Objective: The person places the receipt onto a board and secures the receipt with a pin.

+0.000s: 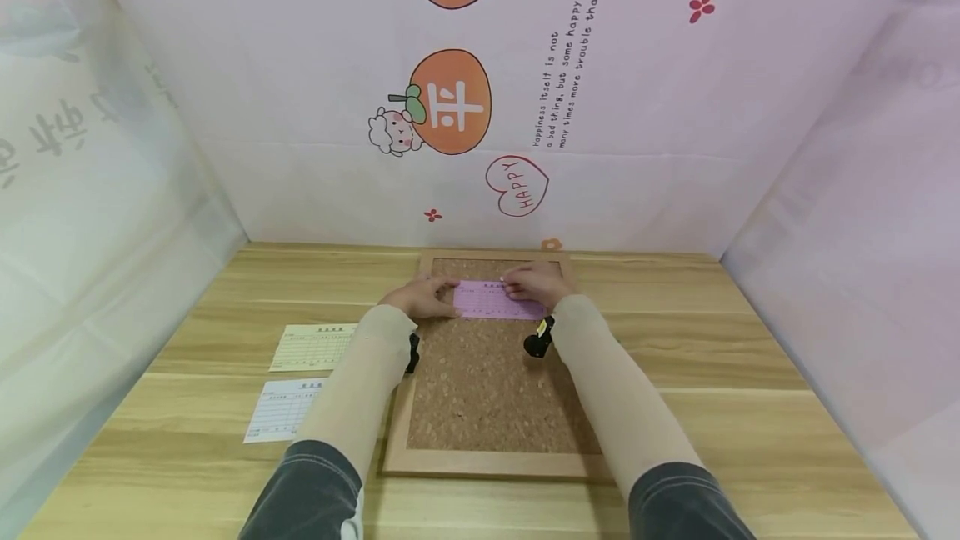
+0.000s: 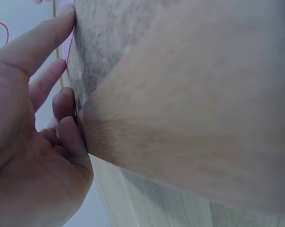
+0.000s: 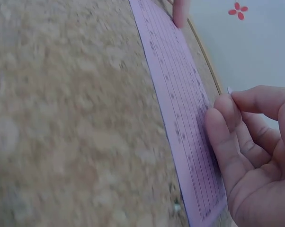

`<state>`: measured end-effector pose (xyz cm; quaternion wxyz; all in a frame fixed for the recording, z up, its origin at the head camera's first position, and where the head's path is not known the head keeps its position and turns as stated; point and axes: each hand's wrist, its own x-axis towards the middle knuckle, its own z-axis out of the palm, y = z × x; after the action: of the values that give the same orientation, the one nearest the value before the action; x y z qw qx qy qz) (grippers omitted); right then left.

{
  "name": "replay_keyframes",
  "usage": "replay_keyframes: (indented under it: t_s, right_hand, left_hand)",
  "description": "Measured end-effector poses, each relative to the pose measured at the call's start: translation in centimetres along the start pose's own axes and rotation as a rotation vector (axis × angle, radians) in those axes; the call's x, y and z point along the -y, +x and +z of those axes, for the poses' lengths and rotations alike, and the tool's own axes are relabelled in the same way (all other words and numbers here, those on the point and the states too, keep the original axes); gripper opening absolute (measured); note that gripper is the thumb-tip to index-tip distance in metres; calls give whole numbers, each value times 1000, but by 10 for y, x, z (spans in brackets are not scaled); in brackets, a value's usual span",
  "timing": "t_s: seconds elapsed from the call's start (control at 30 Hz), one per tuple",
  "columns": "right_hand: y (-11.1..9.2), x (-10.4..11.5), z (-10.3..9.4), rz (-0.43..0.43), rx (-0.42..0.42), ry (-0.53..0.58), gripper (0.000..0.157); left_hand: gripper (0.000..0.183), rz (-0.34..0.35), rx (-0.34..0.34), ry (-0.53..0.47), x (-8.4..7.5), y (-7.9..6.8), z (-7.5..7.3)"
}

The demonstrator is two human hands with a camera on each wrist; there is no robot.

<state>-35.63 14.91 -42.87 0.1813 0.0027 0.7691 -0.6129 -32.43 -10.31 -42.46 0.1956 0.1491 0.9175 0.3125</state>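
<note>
A pink printed slip [image 1: 491, 300] lies across the upper part of a framed cork board [image 1: 480, 390]. My left hand [image 1: 420, 298] is at the slip's left end, with thumb and forefinger spread to its upper and lower corners. In the left wrist view, extended fingers [image 2: 48, 40] of that hand press at the slip's edge. My right hand [image 1: 536, 283] is over the slip's right half. Between its thumb and fingertip it pinches a small white object [image 3: 229, 90], mostly hidden by the fingers. Its other fingers are bent close over the slip.
Left of the board, a yellow printed slip [image 1: 311, 347] and a white printed slip [image 1: 281, 411] lie on the wooden table [image 1: 712, 340], partly covered by the left forearm. A printed cloth [image 1: 637, 107] hangs behind the board, with cloth on both sides too.
</note>
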Motion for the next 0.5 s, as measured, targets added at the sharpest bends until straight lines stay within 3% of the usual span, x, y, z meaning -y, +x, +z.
replay_keyframes:
  t_s: [0.23, 0.5]
  right_hand:
    - [3, 5, 11, 10, -20, -74, 28]
    - [6, 7, 16, 71, -79, -61, 22]
  left_hand:
    - [67, -12, -15, 8, 1, 1, 0]
    - [71, 1, 5, 34, 3, 6, -1]
